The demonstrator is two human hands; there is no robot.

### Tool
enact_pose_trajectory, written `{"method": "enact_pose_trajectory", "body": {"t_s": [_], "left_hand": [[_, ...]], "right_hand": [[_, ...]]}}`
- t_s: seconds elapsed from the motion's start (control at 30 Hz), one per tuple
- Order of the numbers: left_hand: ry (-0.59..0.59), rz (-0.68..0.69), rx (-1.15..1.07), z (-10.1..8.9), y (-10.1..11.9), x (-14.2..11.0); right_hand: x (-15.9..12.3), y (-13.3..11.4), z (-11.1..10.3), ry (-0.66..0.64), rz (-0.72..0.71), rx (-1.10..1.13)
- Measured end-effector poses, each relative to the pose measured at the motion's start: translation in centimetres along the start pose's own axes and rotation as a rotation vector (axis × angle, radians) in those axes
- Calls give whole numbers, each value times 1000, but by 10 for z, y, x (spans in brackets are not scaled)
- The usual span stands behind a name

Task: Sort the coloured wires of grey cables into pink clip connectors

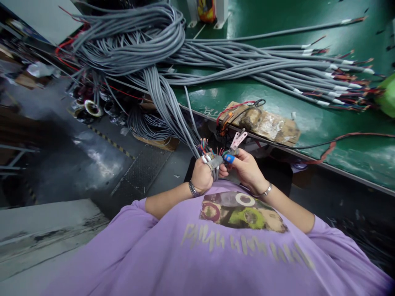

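In front of my chest, my left hand (202,174) is closed around a bundle of grey cables (191,142). Thin coloured wires (203,144) fan out from the cable ends above that hand, with white bands just below them. A grey wrap covers part of my left thumb. My right hand (248,168) is pinched close beside the left one, blue tape around its thumb. From its fingers sticks a small pink tool (238,139) with two slotted arms; its working end is hidden. Red wires stand between the two hands, and I cannot tell whether the right fingertips touch them.
A green workbench (308,123) carries a large coil of grey cable (132,45) and a spread of cable ends with bare wires (339,82). At its front edge lies a worn wooden board (265,123) with red and black leads. More coiled cable (151,123) rests below, left.
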State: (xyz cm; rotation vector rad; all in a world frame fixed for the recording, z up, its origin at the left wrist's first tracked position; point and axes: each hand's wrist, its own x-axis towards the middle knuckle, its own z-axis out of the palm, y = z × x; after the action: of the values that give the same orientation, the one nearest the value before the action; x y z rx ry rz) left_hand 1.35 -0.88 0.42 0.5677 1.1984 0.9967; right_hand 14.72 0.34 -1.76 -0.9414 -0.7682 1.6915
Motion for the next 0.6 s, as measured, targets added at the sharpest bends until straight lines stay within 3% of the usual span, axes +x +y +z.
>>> {"method": "enact_pose_trajectory", "body": {"t_s": [0.37, 0.6], "left_hand": [[-5, 20, 4, 4, 1, -3], [57, 48, -19, 2, 0, 0]], "right_hand": [[-1, -2, 2, 10, 9, 27], [-3, 3, 1, 80, 37, 17]]}}
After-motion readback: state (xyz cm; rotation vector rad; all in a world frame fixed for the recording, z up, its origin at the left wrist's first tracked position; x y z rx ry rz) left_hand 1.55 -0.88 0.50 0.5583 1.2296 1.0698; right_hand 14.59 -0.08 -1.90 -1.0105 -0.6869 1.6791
